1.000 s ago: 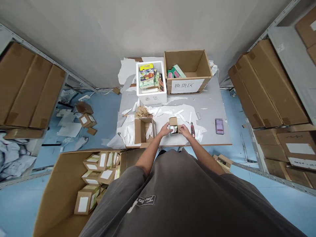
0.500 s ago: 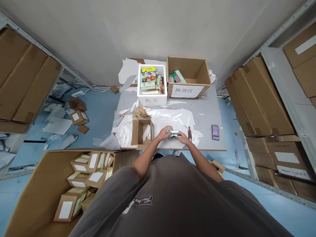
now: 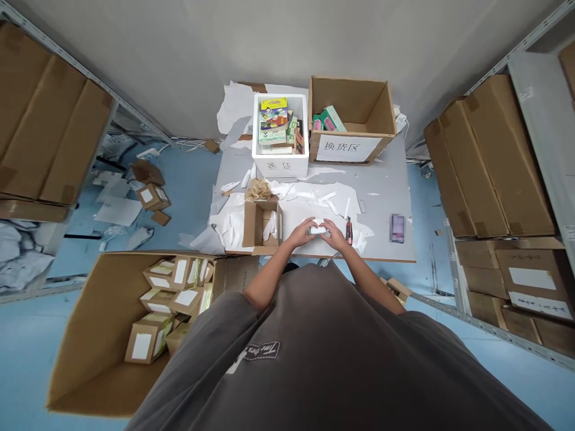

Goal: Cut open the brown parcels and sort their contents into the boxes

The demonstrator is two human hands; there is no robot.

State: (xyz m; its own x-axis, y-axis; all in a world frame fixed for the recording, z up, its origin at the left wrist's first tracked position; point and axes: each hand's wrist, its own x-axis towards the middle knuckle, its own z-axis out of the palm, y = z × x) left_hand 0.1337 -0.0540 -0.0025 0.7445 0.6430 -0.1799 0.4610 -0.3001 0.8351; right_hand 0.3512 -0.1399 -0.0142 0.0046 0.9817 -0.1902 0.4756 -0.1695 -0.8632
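Observation:
Between my two hands is a small white box with a bit of green on it point(image 3: 317, 230), held just above the paper-covered table point(image 3: 381, 197). My left hand point(image 3: 303, 232) is closed on its left end. Fingers of my right hand point(image 3: 333, 234) grip its right end. What is printed on the box is too small to read. Left of my hands stands an open cardboard box point(image 3: 254, 227) with white paper inside. A red and black tool, perhaps a cutter point(image 3: 349, 231), lies just right of my right hand.
At the back stand a white foam box point(image 3: 281, 166) of small packages and a labelled cardboard carton point(image 3: 377, 149). Crumpled brown paper point(image 3: 257, 190) and white scraps lie about. A phone point(image 3: 398, 228) rests at right. A large carton point(image 3: 85, 335) of parcels is lower left; shelves flank both sides.
The small box has been turned in my hands, so a broader white face now shows. Both hands have come closer together around it. The camera view has shifted slightly.

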